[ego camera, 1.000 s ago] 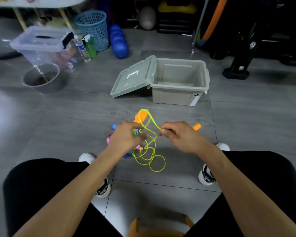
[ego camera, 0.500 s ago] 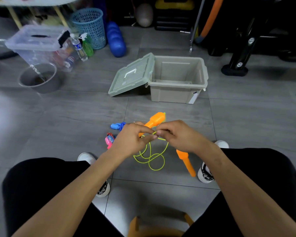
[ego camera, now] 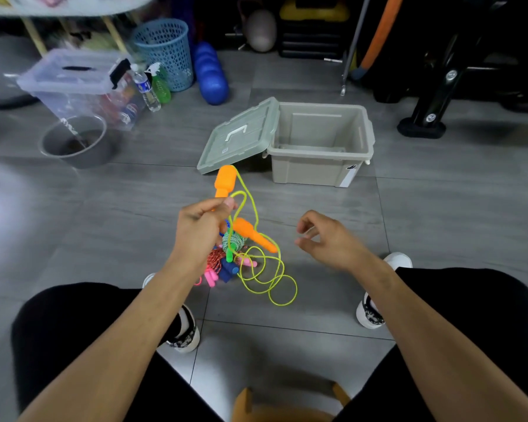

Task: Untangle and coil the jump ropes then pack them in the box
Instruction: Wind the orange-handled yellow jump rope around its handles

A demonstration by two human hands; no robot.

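Yellow rope | left hand grips orange handle (loops dangling) | right hand loosely curled, holding nothing

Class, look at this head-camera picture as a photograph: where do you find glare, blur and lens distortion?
Head view: glare washes the floor tiles at the left edge; the clear storage bin and table edge at top left are smeared by blur, while the grey box and yellow rope stay sharp; wide-angle distortion bows the tile seams and stretches both forearms toward the bottom corners.
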